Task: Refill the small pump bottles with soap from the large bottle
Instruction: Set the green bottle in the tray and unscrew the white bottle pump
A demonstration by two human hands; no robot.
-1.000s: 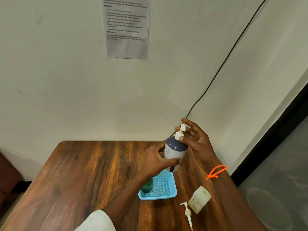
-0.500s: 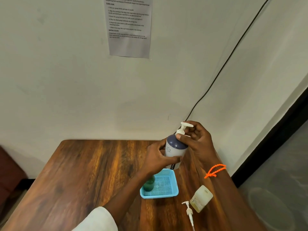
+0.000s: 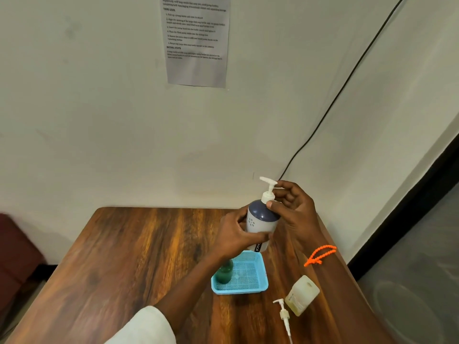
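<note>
Item: pump bottle (image 3: 260, 225), white body, dark blue shoulder, held upright in the air above the far edge of the blue tray (image 3: 258, 288)

Your left hand (image 3: 234, 238): fingers and thumb curled round the bottle's body, steadying it

Your right hand (image 3: 294, 211): thumb and fingertips pinching the white collar at the foot of the pump head (image 3: 268, 186); the nozzle points left

Step in hand, as it reads: turning the pump on its thread. Whether you are loosening or tightening cannot be told from this view, nor can the fill level, since the body is opaque

Also on the table (image 3: 124, 256):
- green bottle (image 3: 224, 271) standing in the near-left corner of the tray, partly hidden by your left forearm
- pale yellow bottle (image 3: 301, 295) to the right of the tray, open at the neck and leaning away from upright; its soap level looks low
- loose pump (image 3: 284, 316) lying just beside the pale yellow bottle on its near-left side, tube pointing toward you

Next move calls for: a firm hold on the body while your right hand twists the collar only, keeping the bottle upright so nothing spills. If it is coming off, draw the tube straight up and clear; if it is seated, set the bottle down in the tray beside the green one
</note>
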